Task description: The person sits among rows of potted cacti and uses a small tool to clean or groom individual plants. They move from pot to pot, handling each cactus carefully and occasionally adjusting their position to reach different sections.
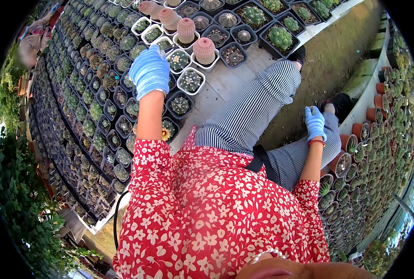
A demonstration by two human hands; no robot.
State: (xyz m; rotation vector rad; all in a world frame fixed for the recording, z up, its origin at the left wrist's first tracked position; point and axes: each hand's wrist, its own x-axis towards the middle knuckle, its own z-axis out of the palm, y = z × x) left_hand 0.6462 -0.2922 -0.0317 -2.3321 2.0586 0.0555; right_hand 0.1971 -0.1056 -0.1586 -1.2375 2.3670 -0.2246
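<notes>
My left hand (150,71), in a blue knit glove, is over the potted cacti with its fingers closed. A thin dark tool (171,46), perhaps tweezers, sticks out from the fingers towards the white pots. Close by are a star-shaped cactus in a white pot (178,60), another white-potted cactus (191,81) and a pink columnar cactus (204,50). My right hand (314,122), also gloved in blue, rests by my right knee with its fingers bent. The underside of its fingers is hidden.
Dense rows of small potted cacti (99,108) cover the bench at left. Its pale top (221,82) shows beside my leg. Terracotta pots (348,143) line another bench at right, across a dirt aisle (327,59). Another person (36,40) is at the far upper left.
</notes>
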